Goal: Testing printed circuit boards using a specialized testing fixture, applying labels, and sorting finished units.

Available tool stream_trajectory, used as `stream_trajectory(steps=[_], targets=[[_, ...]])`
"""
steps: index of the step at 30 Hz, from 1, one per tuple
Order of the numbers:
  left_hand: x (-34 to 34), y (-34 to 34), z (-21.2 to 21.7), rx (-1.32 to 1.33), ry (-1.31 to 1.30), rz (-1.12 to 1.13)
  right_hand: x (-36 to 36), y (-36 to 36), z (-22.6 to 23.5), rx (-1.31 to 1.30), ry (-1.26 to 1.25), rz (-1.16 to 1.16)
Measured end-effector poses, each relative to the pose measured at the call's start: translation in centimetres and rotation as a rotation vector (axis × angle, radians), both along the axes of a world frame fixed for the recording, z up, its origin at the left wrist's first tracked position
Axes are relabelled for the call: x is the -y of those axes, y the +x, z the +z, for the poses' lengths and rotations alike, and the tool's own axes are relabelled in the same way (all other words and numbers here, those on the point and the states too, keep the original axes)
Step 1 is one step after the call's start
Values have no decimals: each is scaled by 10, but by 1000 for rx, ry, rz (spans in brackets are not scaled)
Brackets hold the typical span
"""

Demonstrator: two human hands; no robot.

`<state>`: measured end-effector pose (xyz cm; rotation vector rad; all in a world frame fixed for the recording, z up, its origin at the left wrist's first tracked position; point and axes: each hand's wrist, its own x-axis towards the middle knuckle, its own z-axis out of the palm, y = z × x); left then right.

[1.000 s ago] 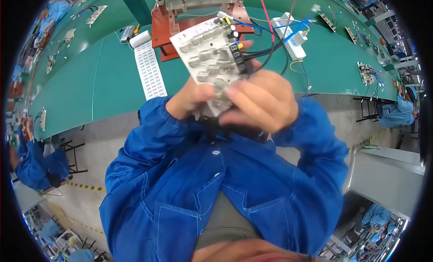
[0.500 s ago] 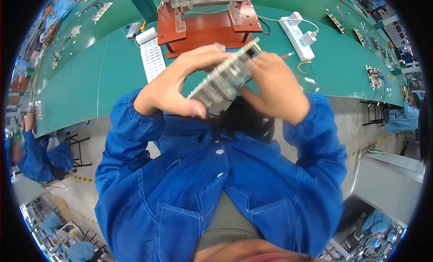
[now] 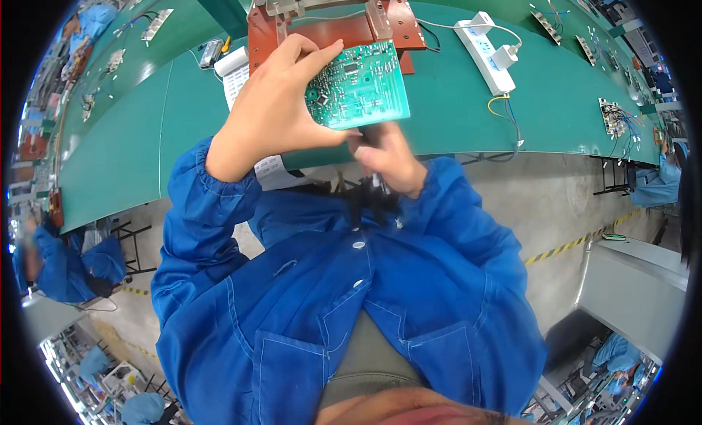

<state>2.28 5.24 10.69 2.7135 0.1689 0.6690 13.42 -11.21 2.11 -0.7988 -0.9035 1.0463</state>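
A green circuit board (image 3: 376,88) is raised over the front part of the bench, its face dotted with solder points and small parts turned up. My left hand (image 3: 274,103) is closed on its left side, fingers along the top edge and thumb at the bottom edge. Just below the board's lower edge is my right hand (image 3: 391,162), smeared by motion. Something dark shows by its fingers, but I cannot make out whether it is held. The board's underside is hidden.
Behind the board stands a red-brown fixture (image 3: 413,30) with clear plastic parts. A white power strip (image 3: 486,55) with plugs lies to the right on the green bench (image 3: 548,103). Left of the fixture is a printed paper roll (image 3: 234,70). Further boards with wires (image 3: 614,121) lie at far right.
The circuit board has turned from edge-on to showing its green soldered face. My right hand has left the board's right side and moved down and left, below it. My left hand keeps its hold.
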Motion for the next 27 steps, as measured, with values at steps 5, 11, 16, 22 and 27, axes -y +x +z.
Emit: stream_trajectory(steps=[5, 11, 16, 22, 27], targets=[[7, -5, 5, -60, 208, 90, -23, -13, -13, -3, -95, -154], [8, -36, 35, 142, 209, 97, -53, 25, -13, -39, -115, -37], [-25, -36, 36, 410, 77, 232, -113, 55, -18, -28, -178, -110], [-65, -13, 52, 643, 43, 365, -133, 67, -49, 163, -207, -190], [-104, 46, 125, 493, 623, 342, -133, 62, -48, 195, -221, -258]])
